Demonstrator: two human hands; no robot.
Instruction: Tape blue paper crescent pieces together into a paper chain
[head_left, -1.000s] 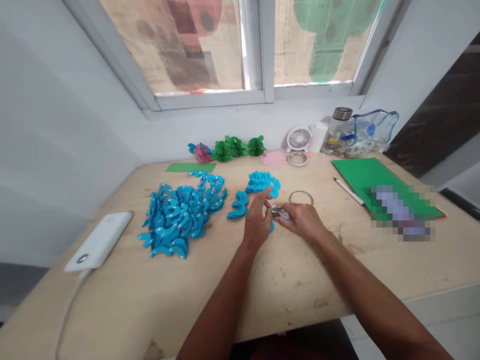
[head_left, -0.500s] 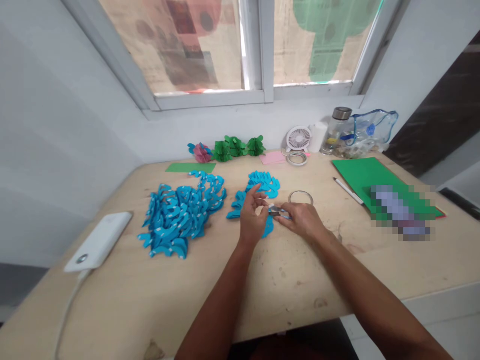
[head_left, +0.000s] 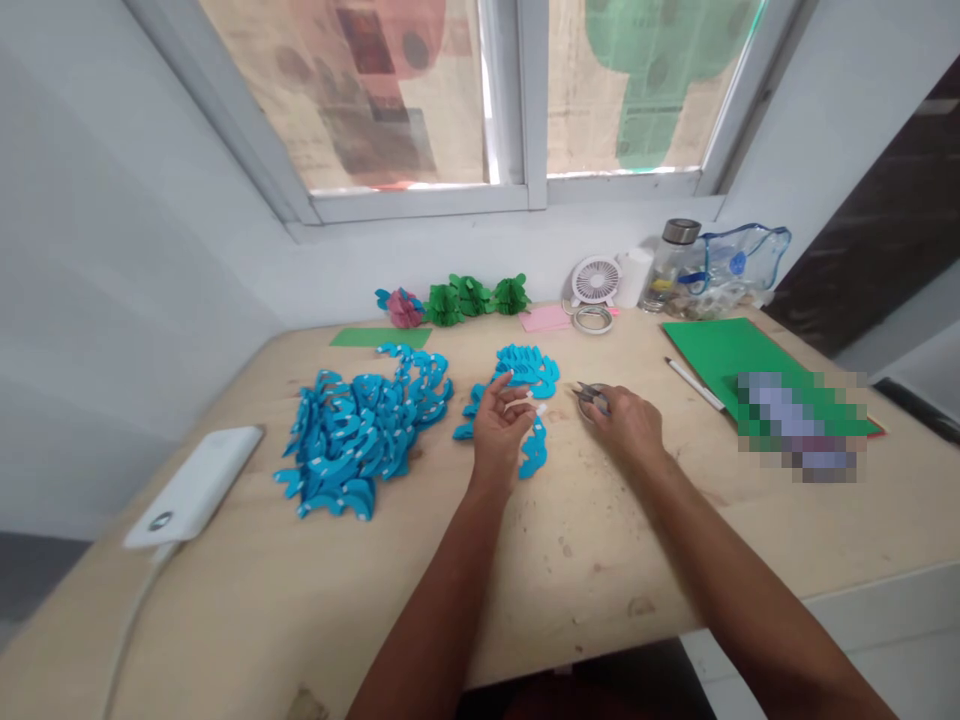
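My left hand [head_left: 498,428] is closed in a pinch on a small white piece of tape [head_left: 541,410]. Under and beside it lie curved blue paper pieces [head_left: 534,452]. To its right, my right hand [head_left: 628,425] grips small scissors [head_left: 586,393], their dark blades pointing left and slightly apart. The scissors and fingers overlap a ring-shaped tape roll [head_left: 582,408] lying on the table, partly covering it. Whether they touch the roll I cannot tell. Just beyond my left hand is a fanned cluster of blue paper pieces [head_left: 529,368].
A large heap of blue paper pieces with white patches [head_left: 356,435] lies left. A white power bank [head_left: 196,485] with cable is farther left. Along the back stand green paper shapes [head_left: 471,296], a small fan [head_left: 596,281] and a bottle [head_left: 666,270]. Right are a pen [head_left: 694,383] and green sheet [head_left: 720,350].
My right hand has drawn away to the right with the scissors, from my left fingers to over the tape roll. The white piece now shows in my left fingers.
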